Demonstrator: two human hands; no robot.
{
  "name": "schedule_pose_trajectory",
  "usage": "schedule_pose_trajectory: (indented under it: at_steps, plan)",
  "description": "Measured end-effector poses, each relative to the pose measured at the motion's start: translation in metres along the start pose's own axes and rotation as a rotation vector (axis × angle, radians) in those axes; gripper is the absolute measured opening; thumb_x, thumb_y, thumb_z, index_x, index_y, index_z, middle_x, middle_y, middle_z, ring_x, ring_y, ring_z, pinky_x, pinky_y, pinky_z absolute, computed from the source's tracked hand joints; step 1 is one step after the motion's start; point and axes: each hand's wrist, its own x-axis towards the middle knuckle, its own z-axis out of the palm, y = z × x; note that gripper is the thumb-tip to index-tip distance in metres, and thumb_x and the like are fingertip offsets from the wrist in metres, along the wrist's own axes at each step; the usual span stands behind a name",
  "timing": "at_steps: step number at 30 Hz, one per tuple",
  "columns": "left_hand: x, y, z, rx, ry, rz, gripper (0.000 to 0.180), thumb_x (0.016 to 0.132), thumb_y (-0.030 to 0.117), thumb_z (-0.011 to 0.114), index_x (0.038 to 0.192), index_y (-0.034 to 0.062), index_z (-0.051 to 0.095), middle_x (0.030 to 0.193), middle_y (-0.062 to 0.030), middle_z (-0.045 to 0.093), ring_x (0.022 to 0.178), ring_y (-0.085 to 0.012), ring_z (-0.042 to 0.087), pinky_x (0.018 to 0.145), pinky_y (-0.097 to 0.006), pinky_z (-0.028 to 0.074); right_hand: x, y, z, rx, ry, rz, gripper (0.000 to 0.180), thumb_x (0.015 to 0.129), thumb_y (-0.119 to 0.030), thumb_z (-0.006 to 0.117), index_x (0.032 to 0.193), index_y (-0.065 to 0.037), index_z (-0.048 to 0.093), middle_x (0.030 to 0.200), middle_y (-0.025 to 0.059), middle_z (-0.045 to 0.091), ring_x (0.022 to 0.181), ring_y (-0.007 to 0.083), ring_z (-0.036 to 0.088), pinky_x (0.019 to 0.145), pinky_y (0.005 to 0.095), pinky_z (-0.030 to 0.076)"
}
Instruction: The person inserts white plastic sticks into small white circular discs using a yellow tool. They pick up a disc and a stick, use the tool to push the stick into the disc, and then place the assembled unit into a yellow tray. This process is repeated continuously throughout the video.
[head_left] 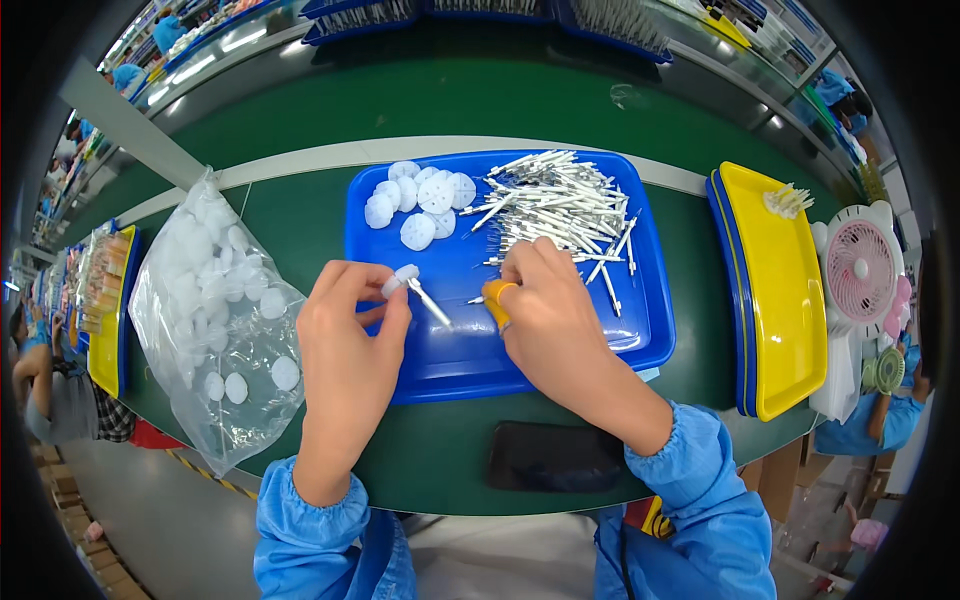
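A white disc [403, 277] sits above the left of the blue tray, pinched at its edge by the left hand [350, 325], apparently so the attached white stick [430, 303] juts free toward the right hand [545, 300]. The right fingers curl around an orange-yellow piece [498, 300]; whether it is a tool or a finger cover, I cannot tell. The blue tray [450, 360] holds loose discs [437, 192] upper left and heaped sticks [550, 205] upper right, probably kept apart for easy picking. A clear bag [245, 420] at frame left contains more discs; at right, a yellow tray [780, 310] carries a small white bunch [789, 200].
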Motion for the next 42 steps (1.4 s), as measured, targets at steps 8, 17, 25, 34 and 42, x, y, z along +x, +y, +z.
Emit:
schedule_pose_trajectory:
  at_steps: [8, 17, 25, 34, 42]
  plan:
    - [-0.009, 0.013, 0.0, -0.267, -0.253, -0.099, 0.013, 0.098, 0.002, 0.075, 0.11, -0.0033, 0.073, 0.101, -0.0053, 0.069, 0.087, -0.0103, 0.07, 0.073, -0.027, 0.06, -0.023, -0.015, -0.036, 0.375, 0.009, 0.166, 0.036, 0.069, 0.011, 0.071, 0.105, 0.009, 0.075, 0.098, 0.0156, 0.065, 0.094, 0.0351, 0.06, 0.083, 0.044, 0.049]
    - [-0.017, 0.028, 0.007, -0.379, -0.49, -0.128, 0.012, 0.099, 0.002, 0.074, 0.111, -0.0018, 0.074, 0.103, -0.0053, 0.064, 0.089, -0.0113, 0.067, 0.069, -0.025, 0.059, -0.045, -0.009, -0.043, 0.388, -0.087, 0.085, 0.046, 0.065, 0.012, 0.068, 0.111, 0.01, 0.075, 0.098, 0.0158, 0.062, 0.09, 0.0346, 0.058, 0.081, 0.0435, 0.047]
    - [-0.02, 0.017, 0.013, -0.457, -0.472, -0.278, 0.009, 0.104, 0.001, 0.068, 0.106, -0.007, 0.07, 0.105, -0.0061, 0.065, 0.095, -0.0146, 0.072, 0.078, -0.03, 0.066, -0.049, -0.009, -0.043, 0.237, -0.028, -0.025, 0.047, 0.061, 0.008, 0.072, 0.109, 0.011, 0.073, 0.099, 0.0149, 0.06, 0.094, 0.0332, 0.057, 0.081, 0.0443, 0.045]
    - [-0.022, 0.028, 0.014, -0.294, -0.371, -0.011, 0.012, 0.094, -0.006, 0.071, 0.106, -0.0044, 0.071, 0.102, -0.0092, 0.067, 0.089, -0.0143, 0.071, 0.075, -0.03, 0.066, -0.047, -0.004, -0.041, 0.312, -0.083, 0.033, 0.048, 0.063, 0.009, 0.071, 0.111, 0.009, 0.073, 0.098, 0.0145, 0.06, 0.093, 0.0343, 0.058, 0.082, 0.0449, 0.047]
    - [-0.029, 0.029, 0.02, -0.228, -0.311, 0.009, 0.015, 0.089, -0.005, 0.078, 0.102, -0.0043, 0.07, 0.095, -0.0121, 0.07, 0.083, -0.0217, 0.075, 0.075, -0.033, 0.068, -0.042, -0.012, -0.034, 0.313, -0.067, 0.057, 0.039, 0.067, 0.01, 0.072, 0.105, 0.008, 0.073, 0.095, 0.0152, 0.062, 0.091, 0.035, 0.059, 0.08, 0.0445, 0.047]
